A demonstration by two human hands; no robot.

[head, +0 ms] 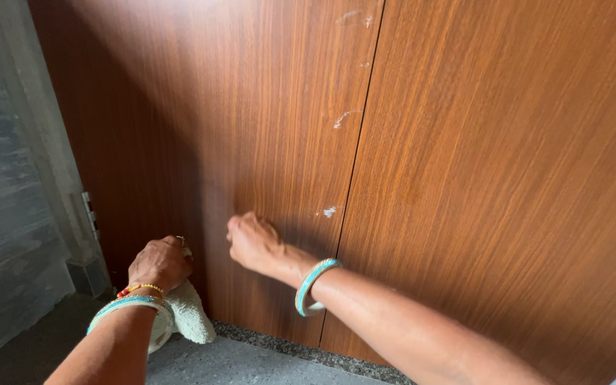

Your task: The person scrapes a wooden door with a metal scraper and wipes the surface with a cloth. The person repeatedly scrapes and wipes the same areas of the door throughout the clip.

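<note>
Low down, a cloth is being gripped by left hand fingers against the door; right hand is fisted, braced on it. Paint flecks are likely needing firm, short strokes.

A building's doorway: tall wood-grain double doors hinged to a bare concrete wall over stone flooring.
</note>
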